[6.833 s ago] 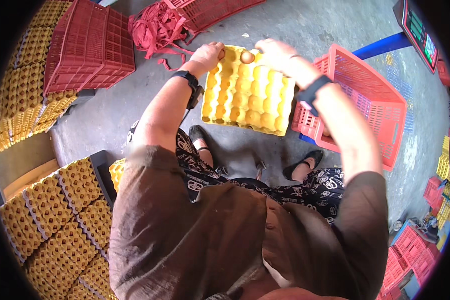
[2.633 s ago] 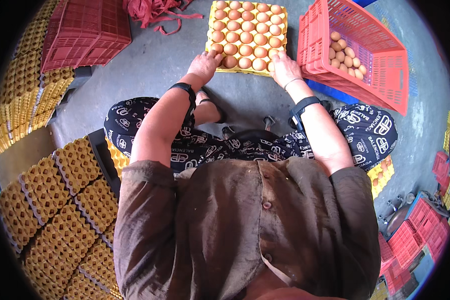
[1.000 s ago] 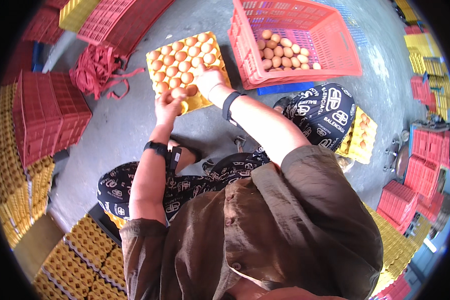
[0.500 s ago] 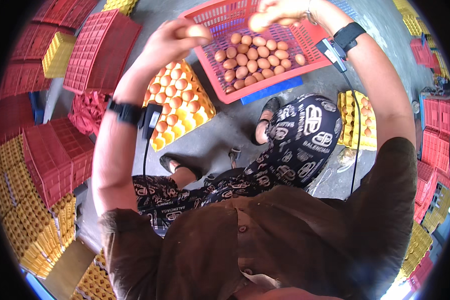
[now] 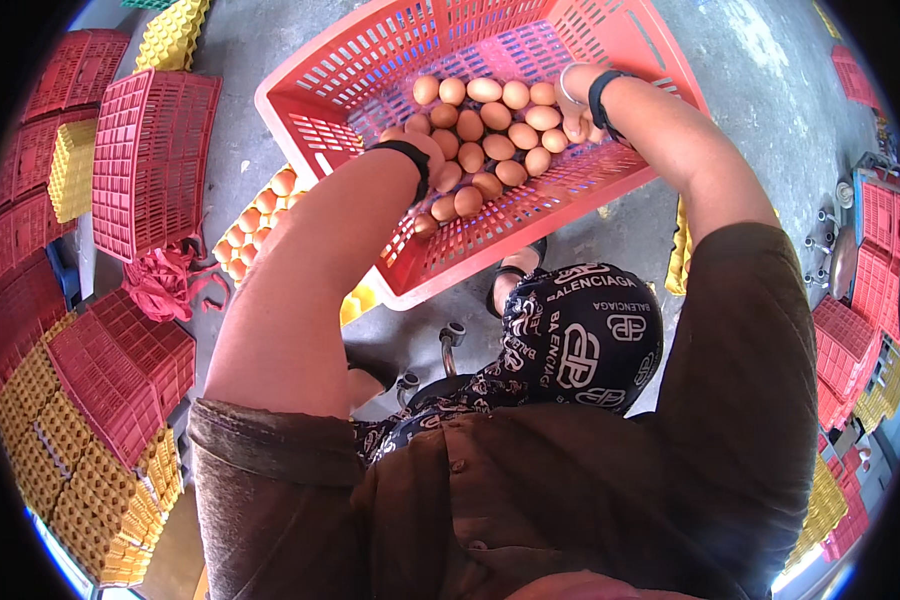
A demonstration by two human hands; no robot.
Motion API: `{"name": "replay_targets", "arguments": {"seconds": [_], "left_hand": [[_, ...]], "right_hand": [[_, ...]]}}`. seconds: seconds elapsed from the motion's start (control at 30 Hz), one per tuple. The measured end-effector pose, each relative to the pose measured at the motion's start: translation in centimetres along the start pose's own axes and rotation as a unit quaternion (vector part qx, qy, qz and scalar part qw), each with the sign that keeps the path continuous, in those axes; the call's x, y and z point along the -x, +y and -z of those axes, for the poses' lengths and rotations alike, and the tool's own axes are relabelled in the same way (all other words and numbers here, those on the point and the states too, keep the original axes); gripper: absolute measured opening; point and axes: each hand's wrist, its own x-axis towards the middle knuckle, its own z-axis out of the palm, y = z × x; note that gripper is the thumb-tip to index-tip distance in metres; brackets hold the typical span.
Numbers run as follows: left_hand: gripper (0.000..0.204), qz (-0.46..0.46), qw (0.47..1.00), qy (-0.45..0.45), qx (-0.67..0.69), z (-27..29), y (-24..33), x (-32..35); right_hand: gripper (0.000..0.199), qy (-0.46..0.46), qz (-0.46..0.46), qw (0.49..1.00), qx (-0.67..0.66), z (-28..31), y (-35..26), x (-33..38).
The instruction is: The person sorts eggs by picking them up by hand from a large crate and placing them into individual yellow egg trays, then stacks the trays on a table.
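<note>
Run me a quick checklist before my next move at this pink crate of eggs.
1. Left hand inside the pink crate: ok.
2. Right hand inside the crate, beside the eggs: ok.
3. Left fingers visible: not ok, hidden beyond the wrist.
4. Egg tray in full view: not ok, the left forearm covers part.
5. Eggs free of fine cracks: cannot tell, too small.

Hands (image 5: 577,90): two. Wristbands (image 5: 598,98): two. Egg-holding crate (image 5: 542,226): one. Eggs (image 5: 495,116) visible: over twenty.
</note>
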Motion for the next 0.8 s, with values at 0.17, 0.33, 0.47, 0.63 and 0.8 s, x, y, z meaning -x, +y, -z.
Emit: {"name": "replay_targets", "arguments": {"seconds": [0.17, 0.33, 0.47, 0.63, 0.8], "left_hand": [[0.037, -0.06, 0.997, 0.023, 0.052, 0.4, -0.6, 1.2], [0.028, -0.232, 0.958, 0.081, 0.151, 3.9, -3.5, 5.6], [0.025, -0.247, 0.799, 0.434, 0.335, 1.6, -15.7, 14.3], [0.032, 0.066, 0.936, 0.276, 0.21, -22.6, -27.6, 22.0], [0.041, 0.052, 0.94, 0.258, 0.218, -33.2, -24.0, 20.2]], "right_hand": [[0.009, 0.031, 0.05, 0.96, -0.273, -1.2, -0.3, 3.3], [0.013, 0.075, 0.192, 0.957, -0.203, -3.1, -0.5, 11.2], [0.053, 0.215, 0.383, 0.898, 0.004, 0.7, 1.5, 6.4], [0.024, 0.306, 0.603, 0.737, 0.005, -5.9, -11.0, 25.9], [0.022, 0.281, 0.602, 0.733, 0.147, -20.7, -21.5, 25.2]]}}
